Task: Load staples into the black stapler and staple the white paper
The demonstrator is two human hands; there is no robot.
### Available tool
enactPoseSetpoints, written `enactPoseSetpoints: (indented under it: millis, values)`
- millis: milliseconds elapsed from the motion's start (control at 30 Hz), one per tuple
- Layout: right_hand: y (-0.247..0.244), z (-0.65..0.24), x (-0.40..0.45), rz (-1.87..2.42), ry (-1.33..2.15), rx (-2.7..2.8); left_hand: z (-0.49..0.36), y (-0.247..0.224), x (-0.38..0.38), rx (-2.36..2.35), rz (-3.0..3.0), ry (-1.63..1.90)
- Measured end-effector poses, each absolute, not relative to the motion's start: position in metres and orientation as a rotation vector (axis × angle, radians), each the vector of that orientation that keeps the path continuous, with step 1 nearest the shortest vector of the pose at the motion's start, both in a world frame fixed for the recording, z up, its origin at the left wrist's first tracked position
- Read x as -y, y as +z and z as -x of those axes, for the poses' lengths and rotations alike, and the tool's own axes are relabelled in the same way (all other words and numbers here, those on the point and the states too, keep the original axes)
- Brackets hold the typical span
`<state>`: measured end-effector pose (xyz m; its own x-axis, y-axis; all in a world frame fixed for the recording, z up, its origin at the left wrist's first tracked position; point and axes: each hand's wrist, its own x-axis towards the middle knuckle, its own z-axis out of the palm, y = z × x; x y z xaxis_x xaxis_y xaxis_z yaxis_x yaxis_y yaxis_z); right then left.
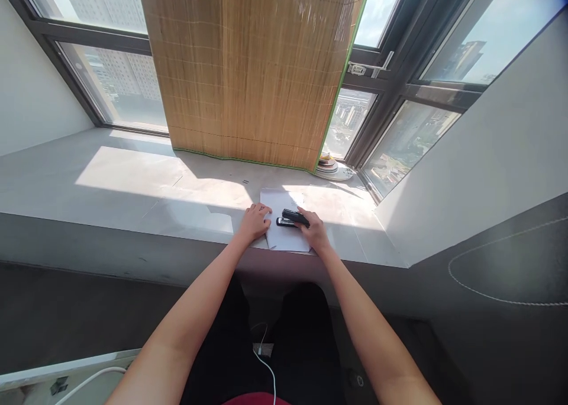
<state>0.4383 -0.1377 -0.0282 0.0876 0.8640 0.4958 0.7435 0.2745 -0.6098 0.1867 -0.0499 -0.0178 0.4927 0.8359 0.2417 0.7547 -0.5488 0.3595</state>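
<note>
White sheets of paper [288, 240] lie on the window sill in front of me. My right hand [316, 232] is closed around the rear of a black stapler [293, 217], which sits over the middle of the paper with its front end pointing left. A gap shows between the stapler's upper arm and its base. At the left edge of the sheets rests my left hand [256, 221], its fingers bent and pressing on the paper's side. Whether that hand pinches the edge is too small to make out.
The pale sill [195, 215] runs along the window, its front edge close to my knees. A bamboo blind [257, 73] hangs down behind the paper. Several stacked round items [331, 167] stand in the right corner. A white cable [266, 366] hangs between my legs.
</note>
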Motion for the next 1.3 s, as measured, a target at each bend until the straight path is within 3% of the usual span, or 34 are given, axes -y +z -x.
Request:
enactPoseSetpoints:
  millis: [300,533,700,933,1100,1300]
  values:
    - [-0.037,-0.439,0.155,1.569,0.061,1.293,-0.183,-0.023,0.038,-1.288,-2.307,0.721]
    - [-0.039,-0.441,0.151,1.552,0.332,1.084,-0.179,-0.024,0.032,-1.294,-2.065,0.793]
    - [-0.024,-0.442,0.151,1.517,0.237,1.249,-0.178,-0.022,0.031,-1.255,-1.885,0.888]
    - [0.000,-0.432,0.130,1.578,0.470,1.622,-0.169,-0.015,0.031,-1.010,-1.355,1.180]
    - [0.007,-0.381,0.135,1.509,0.127,1.540,-0.154,-0.014,0.029,-0.813,-0.831,1.268]
    - [0.006,-0.314,0.136,1.222,-0.228,2.098,-0.143,-0.015,0.031,-0.720,-0.697,1.222]
